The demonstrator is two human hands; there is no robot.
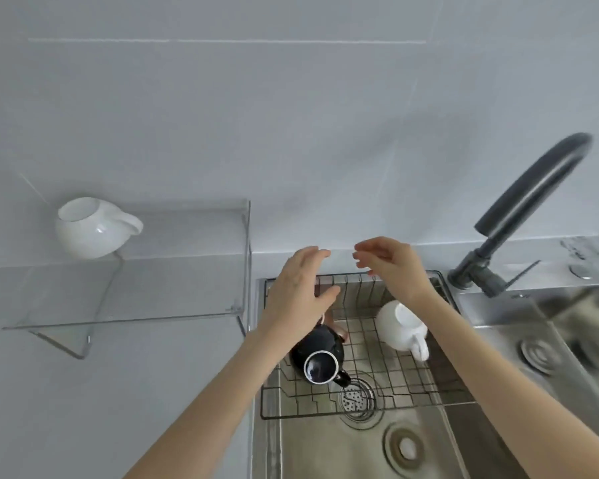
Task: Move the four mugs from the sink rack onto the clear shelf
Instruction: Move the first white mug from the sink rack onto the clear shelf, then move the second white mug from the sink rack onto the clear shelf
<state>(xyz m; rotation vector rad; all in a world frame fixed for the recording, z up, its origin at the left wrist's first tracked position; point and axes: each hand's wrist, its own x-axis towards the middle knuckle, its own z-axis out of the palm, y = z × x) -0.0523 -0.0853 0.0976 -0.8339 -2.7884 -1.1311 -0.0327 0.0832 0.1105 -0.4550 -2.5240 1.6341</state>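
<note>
One white mug stands on the far left end of the clear shelf. In the wire sink rack a black mug stands upright at the left, and a white mug lies at the right with its handle toward me. A pinkish-brown mug shows partly behind the black one, mostly hidden by my left hand. That hand hovers open above the rack's left side. My right hand hovers open above the rack's far edge. Neither hand holds anything.
A dark curved faucet rises at the right of the sink. A drain strainer lies under the rack's near edge. A second basin lies at the far right. Grey counter spreads at the left, under the shelf.
</note>
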